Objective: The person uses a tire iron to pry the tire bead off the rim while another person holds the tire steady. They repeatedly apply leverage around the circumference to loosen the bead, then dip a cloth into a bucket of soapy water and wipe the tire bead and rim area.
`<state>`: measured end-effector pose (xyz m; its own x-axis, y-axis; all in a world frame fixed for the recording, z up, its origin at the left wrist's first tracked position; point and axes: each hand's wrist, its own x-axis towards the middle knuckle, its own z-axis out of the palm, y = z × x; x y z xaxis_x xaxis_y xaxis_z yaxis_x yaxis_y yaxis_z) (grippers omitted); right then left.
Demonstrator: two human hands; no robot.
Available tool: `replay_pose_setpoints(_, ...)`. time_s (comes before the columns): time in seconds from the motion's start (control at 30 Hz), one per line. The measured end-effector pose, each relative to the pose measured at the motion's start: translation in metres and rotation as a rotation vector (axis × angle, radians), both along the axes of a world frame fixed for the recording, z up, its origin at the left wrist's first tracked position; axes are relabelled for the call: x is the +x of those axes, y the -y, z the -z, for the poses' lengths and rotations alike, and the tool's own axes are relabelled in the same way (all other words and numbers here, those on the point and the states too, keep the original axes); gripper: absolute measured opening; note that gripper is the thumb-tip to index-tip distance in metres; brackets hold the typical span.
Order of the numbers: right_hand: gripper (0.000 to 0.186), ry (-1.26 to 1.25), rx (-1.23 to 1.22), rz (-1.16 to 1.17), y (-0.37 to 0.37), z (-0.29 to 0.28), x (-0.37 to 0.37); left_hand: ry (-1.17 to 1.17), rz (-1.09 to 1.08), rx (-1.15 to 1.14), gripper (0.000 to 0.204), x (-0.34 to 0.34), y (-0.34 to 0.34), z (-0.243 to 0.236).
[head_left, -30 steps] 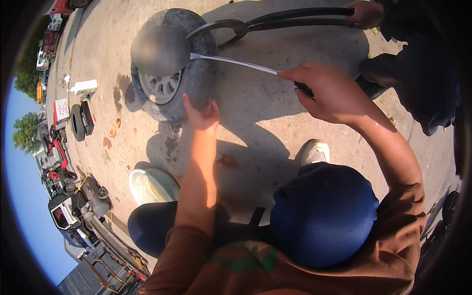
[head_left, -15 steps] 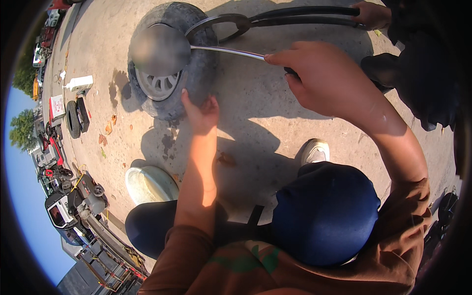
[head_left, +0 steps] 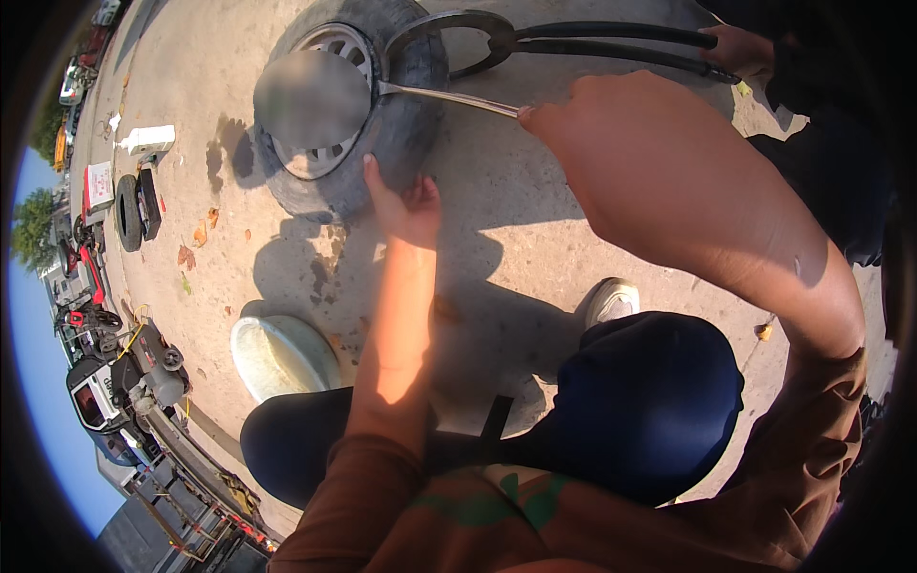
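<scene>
A car tire (head_left: 411,124) on a silver spoked rim (head_left: 355,50) stands at the far middle; a round blurred patch covers the rim's centre. My left hand (head_left: 409,207) grips the tire's near edge, thumb on the sidewall and fingers curled at the tread. Closed around a slim metal pry bar (head_left: 458,99), my right hand (head_left: 602,143) holds it to the right of the wheel. The bar's far end meets the tire beside the rim; its handle is hidden by my hand. Large round-jawed pincers (head_left: 501,40) reach the tire just beyond it.
Another person's hand (head_left: 743,53) holds the pincers' black handles at the upper right. A pale basin (head_left: 287,358) sits by my left knee. Farther left are a white bottle (head_left: 150,139), a small tire (head_left: 128,212), a box (head_left: 98,185) and parked vehicles.
The wheel has shifted a little to the right and away, with my left hand following it. My right wrist has turned and my right forearm has moved right. The pincers have moved slightly right.
</scene>
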<state>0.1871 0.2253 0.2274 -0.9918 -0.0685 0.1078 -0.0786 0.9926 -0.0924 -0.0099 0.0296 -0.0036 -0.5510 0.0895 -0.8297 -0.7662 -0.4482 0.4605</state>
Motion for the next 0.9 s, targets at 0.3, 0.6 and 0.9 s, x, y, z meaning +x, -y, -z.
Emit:
replay_pose_setpoints(0.3, 0.047, 0.217, -0.277, 0.265, 0.039, 0.031, 0.012, 0.124, 0.022, -0.015, 0.084, -0.009, -0.004, -0.007)
replay_pose_setpoints(0.6, 0.061, 0.351, -1.397, 0.546, 0.029, 0.065, 0.017, 0.036, -0.015, -0.025, 0.084, -0.005, 0.001, 0.016)
replay_pose_setpoints(0.9, 0.061, 0.481, -1.915, 0.642, 0.018, 0.082, 0.018, 0.064, 0.022, 0.030, 0.088, 0.000, 0.007, 0.019)
